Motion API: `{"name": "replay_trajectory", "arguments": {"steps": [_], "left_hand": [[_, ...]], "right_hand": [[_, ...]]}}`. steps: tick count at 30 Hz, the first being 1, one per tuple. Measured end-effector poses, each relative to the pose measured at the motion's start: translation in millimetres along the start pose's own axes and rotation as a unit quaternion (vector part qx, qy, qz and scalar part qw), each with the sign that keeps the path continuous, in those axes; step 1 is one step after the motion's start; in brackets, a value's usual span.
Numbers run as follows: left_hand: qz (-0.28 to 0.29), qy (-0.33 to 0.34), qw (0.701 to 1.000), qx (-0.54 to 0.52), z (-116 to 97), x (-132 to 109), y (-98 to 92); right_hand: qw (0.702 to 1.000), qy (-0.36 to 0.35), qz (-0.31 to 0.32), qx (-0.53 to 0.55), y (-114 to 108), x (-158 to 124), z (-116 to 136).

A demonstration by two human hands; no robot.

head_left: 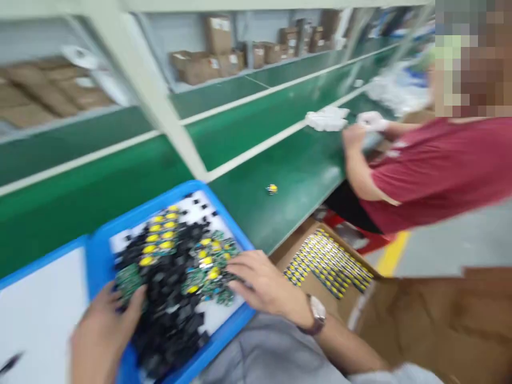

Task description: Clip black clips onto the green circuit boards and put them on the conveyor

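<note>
My left hand (pixel 106 322) is closed around a green circuit board (pixel 128 280) or a small stack of them, over the left side of a blue tray (pixel 236 226). My right hand (pixel 262 282) reaches over the tray's right rim. Its fingers are stretched out and slightly bent at a loose pile of circuit boards with yellow round parts (pixel 214 273); the fingertips partly cover it. Many small black pieces (pixel 172 298) fill the middle of the tray. Behind them, boards with yellow tops (pixel 160 234) stand in two rows. Motion blurs the finer detail.
A cardboard box (pixel 280 256) with rows of yellow-topped parts stands below the bench at right. One such part (pixel 272 189) lies on the green bench (pixel 240 197). A co-worker in a red shirt (pixel 448 170) handles white material. A white-lined tray (pixel 44 320) is at left.
</note>
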State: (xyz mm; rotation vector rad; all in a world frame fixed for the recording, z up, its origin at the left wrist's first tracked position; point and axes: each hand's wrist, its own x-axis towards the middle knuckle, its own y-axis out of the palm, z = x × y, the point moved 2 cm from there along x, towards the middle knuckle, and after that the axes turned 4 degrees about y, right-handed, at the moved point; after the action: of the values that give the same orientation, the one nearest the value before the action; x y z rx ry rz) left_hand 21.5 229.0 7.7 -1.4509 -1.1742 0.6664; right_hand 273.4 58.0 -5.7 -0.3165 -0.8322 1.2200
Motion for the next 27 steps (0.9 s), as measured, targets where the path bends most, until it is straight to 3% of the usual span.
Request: {"name": "replay_trajectory", "arguments": {"steps": [1, 3, 6, 11, 14, 17, 20, 22, 24, 27], "left_hand": [[-0.010, -0.067, 0.997, 0.035, 14.8, -5.9, -7.9], [-0.002, -0.090, 0.996, 0.029, 29.6, -17.2, -14.6], [-0.057, -0.105, 0.991, -0.054, 30.5, -29.9, -15.0], [-0.056, -0.006, 0.981, -0.185, -0.9, -49.8, -21.2], [-0.024, 0.081, 0.971, -0.224, -20.6, -58.9, -31.5], [0.002, 0.132, 0.958, -0.254, -29.8, -60.6, -40.6], [0.013, 0.102, 0.944, -0.314, -27.6, -55.0, -44.7], [0.050, 0.054, 0.925, -0.373, -26.6, -51.8, -40.7], [0.082, -0.011, 0.906, -0.415, -29.6, -51.8, -31.4], [0.035, -0.061, 0.922, -0.381, -38.5, -55.6, -16.3]], "right_hand": [[1.000, 0.004, -0.010, 0.017, -1.9, -5.0, -2.0], [0.999, 0.003, -0.017, 0.033, -3.3, -10.5, -9.9], [0.997, -0.020, -0.026, 0.068, -2.3, -6.7, -16.2], [0.992, -0.019, 0.020, 0.120, 10.1, 23.8, 3.8], [0.986, -0.002, 0.078, 0.148, 26.2, 52.4, 16.0], [0.960, 0.002, 0.149, 0.236, 40.3, 79.1, 22.2], [0.928, 0.020, 0.184, 0.323, 48.3, 96.2, 25.9], [0.921, 0.035, 0.181, 0.342, 53.0, 100.2, 29.1], [0.939, 0.030, 0.139, 0.312, 58.0, 99.2, 32.6], [0.979, -0.028, 0.041, 0.196, 63.5, 92.8, 34.5]]}}
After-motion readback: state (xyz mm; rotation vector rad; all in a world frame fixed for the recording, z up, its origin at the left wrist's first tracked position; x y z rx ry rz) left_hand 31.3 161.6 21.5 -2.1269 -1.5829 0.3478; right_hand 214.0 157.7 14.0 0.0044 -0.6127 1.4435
